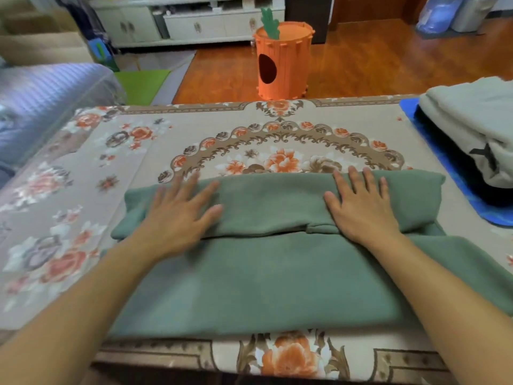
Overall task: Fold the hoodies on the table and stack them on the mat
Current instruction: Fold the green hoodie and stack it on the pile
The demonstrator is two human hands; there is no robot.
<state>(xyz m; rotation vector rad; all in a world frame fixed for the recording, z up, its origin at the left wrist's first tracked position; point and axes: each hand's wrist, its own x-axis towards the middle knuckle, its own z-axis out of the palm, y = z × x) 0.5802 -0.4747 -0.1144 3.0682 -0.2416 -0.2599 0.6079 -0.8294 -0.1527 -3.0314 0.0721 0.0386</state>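
A green hoodie lies flat at the table's near edge, its far part folded back toward me into a thicker band. My left hand rests palm down on the left of that folded band, fingers spread. On the right of the band my right hand presses flat in the same way. Neither hand grips the cloth. At the far right a blue mat carries a stack of folded hoodies, a pale grey one on top of a black one.
The table wears a floral beige cloth. A sofa with a striped blue cover adjoins the left side. Beyond the table an orange carrot-shaped bin stands on the wooden floor, before a white cabinet.
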